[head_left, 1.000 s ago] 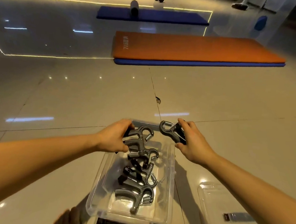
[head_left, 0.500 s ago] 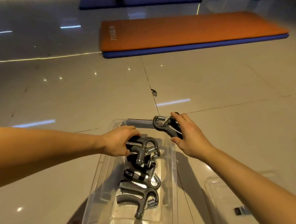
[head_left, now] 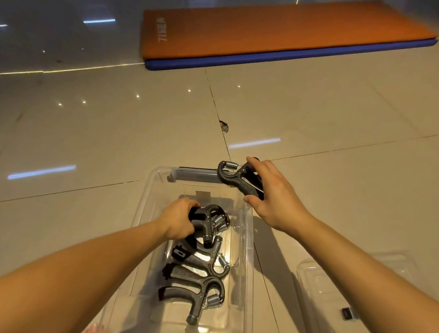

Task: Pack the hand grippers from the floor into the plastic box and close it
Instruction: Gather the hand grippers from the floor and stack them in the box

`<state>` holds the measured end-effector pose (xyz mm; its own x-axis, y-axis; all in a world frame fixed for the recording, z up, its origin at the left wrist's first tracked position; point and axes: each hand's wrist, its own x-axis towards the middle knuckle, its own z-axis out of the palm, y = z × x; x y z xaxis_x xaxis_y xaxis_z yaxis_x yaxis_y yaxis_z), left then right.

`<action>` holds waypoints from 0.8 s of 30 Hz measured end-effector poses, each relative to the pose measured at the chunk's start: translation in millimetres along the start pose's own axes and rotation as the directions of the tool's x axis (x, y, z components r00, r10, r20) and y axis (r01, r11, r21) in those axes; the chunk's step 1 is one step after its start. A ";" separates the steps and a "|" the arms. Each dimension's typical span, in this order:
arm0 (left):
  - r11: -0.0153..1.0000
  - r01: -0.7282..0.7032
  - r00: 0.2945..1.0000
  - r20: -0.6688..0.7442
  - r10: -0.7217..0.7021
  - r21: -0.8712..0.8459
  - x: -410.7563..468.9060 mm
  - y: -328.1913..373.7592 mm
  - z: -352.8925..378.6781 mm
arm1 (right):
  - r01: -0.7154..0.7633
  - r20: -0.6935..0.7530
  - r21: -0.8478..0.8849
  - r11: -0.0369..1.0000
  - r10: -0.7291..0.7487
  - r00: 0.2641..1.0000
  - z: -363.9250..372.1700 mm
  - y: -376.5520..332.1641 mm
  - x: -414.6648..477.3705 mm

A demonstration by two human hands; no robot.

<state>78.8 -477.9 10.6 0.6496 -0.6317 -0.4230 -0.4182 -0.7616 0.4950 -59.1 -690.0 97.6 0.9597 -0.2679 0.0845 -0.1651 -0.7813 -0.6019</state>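
packing is the step in hand. the left hand [head_left: 178, 221] is down inside the clear plastic box [head_left: 142, 213], fingers curled round the handles of one hand gripper [head_left: 207, 218], which sits at the far end of the row of grippers [head_left: 197, 285] lying on the box bottom. whether it rests on them yet i cannot tell. the right hand [head_left: 273, 194] holds a second hand gripper [head_left: 238, 178] by its handles, thumb on the near side and fingers wrapped over the far side, the spring end pointing left. it hangs over the far right corner of the box, not yet inside.

the far end of the box is bare, so the next move probably calls for the left hand to let go and draw out, then the right to lower its gripper into that space, laid flat so nothing stands above the rim. the clear lid [head_left: 334, 282] lies on the floor [head_left: 88, 134] to the near right of the box, within reach for closing. i see no other grippers on the floor.
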 end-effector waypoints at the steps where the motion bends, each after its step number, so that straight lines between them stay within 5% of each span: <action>1: 1.000 -0.004 1.000 0.000 0.004 0.003 2.7 -1.4 2.1 | 0.004 -0.005 0.008 1.000 -0.004 1.000 0.5 1.1 -0.8; 16: 0.966 -0.080 0.996 -0.018 0.087 0.248 7.6 -12.2 32.9 | 0.036 -0.016 0.039 0.999 -0.035 0.999 6.0 1.6 -3.7; 24: 0.984 -0.039 0.981 -0.180 0.070 0.171 9.3 -25.0 42.7 | 0.035 -0.017 0.031 0.999 -0.034 0.999 7.4 2.2 -2.8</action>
<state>68.1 -470.9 -38.1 0.7221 -0.6473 -0.2440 -0.5458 -0.7499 0.3739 -60.5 -686.8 90.2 0.9607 -0.2507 0.1188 -0.1244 -0.7721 -0.6232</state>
